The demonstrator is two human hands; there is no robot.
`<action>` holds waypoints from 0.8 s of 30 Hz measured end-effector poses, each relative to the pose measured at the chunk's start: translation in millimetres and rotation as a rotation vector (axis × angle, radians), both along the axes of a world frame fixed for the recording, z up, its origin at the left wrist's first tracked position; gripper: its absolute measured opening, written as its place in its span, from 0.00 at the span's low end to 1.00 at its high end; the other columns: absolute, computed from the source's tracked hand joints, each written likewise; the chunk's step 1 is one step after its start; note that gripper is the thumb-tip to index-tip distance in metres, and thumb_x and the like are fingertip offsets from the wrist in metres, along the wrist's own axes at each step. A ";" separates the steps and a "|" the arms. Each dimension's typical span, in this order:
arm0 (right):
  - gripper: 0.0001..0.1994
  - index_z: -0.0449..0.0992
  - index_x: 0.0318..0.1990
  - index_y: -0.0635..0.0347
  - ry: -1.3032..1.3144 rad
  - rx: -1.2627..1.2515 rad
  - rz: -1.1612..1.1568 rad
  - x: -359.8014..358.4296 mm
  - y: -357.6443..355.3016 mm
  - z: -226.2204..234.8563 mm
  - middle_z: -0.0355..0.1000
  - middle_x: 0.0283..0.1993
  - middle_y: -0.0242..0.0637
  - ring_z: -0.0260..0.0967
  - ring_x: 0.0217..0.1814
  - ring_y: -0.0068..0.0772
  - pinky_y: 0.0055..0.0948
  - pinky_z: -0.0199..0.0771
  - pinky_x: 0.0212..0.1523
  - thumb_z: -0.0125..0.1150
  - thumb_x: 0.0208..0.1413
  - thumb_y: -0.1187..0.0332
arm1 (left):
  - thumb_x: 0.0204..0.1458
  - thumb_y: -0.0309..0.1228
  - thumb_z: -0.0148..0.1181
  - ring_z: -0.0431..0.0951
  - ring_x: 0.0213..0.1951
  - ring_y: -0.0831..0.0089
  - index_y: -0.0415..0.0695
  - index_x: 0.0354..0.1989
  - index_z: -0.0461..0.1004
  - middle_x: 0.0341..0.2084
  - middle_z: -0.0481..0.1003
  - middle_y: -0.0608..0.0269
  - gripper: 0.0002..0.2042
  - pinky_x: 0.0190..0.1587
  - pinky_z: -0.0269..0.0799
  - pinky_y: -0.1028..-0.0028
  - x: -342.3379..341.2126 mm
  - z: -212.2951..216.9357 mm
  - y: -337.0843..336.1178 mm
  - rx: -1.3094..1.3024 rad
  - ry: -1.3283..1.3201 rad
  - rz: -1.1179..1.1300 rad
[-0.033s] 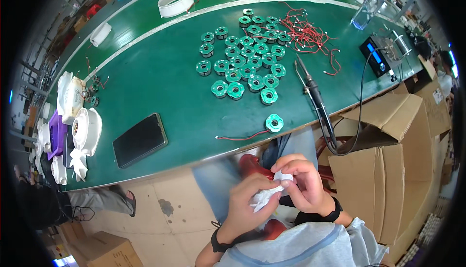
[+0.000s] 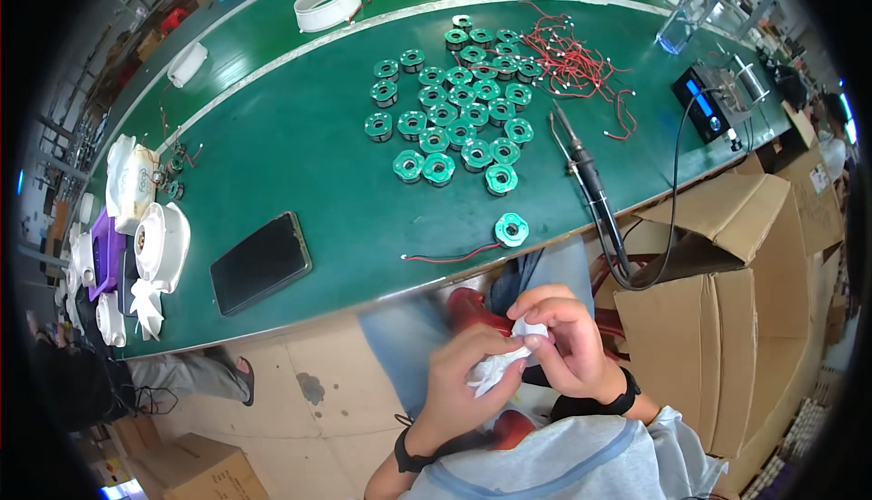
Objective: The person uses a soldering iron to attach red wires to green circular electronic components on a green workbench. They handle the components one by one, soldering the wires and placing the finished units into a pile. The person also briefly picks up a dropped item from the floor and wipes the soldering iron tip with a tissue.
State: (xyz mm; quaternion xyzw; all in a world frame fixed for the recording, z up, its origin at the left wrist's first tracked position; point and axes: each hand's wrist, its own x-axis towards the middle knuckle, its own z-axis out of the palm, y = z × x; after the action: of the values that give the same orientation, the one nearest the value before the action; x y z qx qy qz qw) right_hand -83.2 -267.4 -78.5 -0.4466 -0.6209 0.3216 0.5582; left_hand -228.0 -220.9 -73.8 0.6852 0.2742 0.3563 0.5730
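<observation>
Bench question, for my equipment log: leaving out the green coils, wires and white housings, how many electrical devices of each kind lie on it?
Soldering iron: 1
Soldering station: 1
Black smartphone: 1
Total: 3

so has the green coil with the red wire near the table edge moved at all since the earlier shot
No. The green coil lies at the same spot beside the soldering iron, near the table edge, as before.

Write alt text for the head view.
Both hands, left hand and right hand, pinch a crumpled white tissue over the lap. On the green bench: green coil parts, soldering iron, black phone.
</observation>
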 end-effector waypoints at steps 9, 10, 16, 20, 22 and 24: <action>0.20 0.60 0.46 0.68 -0.074 0.095 -0.150 9.5 2.0 -0.6 0.64 0.39 0.47 0.63 0.34 0.35 0.29 0.66 0.36 0.48 0.40 0.84 | 0.33 0.19 0.58 0.71 0.24 0.68 0.39 0.27 0.71 0.21 0.70 0.58 0.09 0.26 0.65 0.77 9.4 6.0 3.5 0.271 0.118 0.042; 0.21 0.60 0.47 0.67 0.037 0.008 -0.158 14.7 -0.4 4.2 0.64 0.39 0.46 0.63 0.32 0.33 0.27 0.65 0.35 0.50 0.40 0.83 | 0.33 0.19 0.58 0.71 0.24 0.67 0.38 0.27 0.71 0.21 0.70 0.57 0.09 0.26 0.65 0.76 8.7 8.7 6.8 0.333 0.147 0.098; 0.16 0.68 0.41 0.64 -0.432 -0.007 -0.414 86.7 11.6 45.9 0.67 0.36 0.38 0.63 0.25 0.24 0.22 0.65 0.29 0.55 0.39 0.77 | 0.36 0.17 0.52 0.66 0.29 0.70 0.34 0.28 0.68 0.25 0.65 0.57 0.08 0.33 0.61 0.76 -20.5 39.4 64.5 0.595 0.249 0.515; 0.09 0.69 0.34 0.64 -0.499 -0.234 -0.551 120.6 23.8 52.6 0.68 0.22 0.37 0.65 0.20 0.29 0.27 0.65 0.24 0.54 0.41 0.74 | 0.38 0.21 0.55 0.66 0.36 0.64 0.39 0.35 0.69 0.33 0.64 0.56 0.12 0.40 0.61 0.73 -9.5 34.6 105.2 0.678 0.536 0.486; 0.09 0.69 0.32 0.64 -0.651 -0.295 -0.529 123.8 33.8 50.7 0.68 0.21 0.38 0.66 0.20 0.33 0.28 0.65 0.24 0.55 0.41 0.73 | 0.38 0.23 0.56 0.64 0.43 0.62 0.41 0.39 0.69 0.41 0.62 0.55 0.15 0.45 0.59 0.71 -5.0 24.6 106.9 0.739 0.672 0.497; 0.07 0.68 0.30 0.63 -0.673 -0.300 -0.523 125.6 42.9 43.2 0.68 0.22 0.42 0.67 0.23 0.41 0.32 0.64 0.23 0.54 0.42 0.72 | 0.39 0.25 0.55 0.61 0.47 0.60 0.43 0.42 0.68 0.46 0.59 0.54 0.17 0.47 0.57 0.68 0.3 20.6 106.0 0.723 0.631 0.517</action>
State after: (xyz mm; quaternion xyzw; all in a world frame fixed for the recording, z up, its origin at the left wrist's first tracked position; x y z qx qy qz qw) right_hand 42.5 -224.6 -35.2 -0.7442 -0.5806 0.0931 0.3169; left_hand -227.7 -114.9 -53.1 0.8223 0.4526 0.3344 0.0845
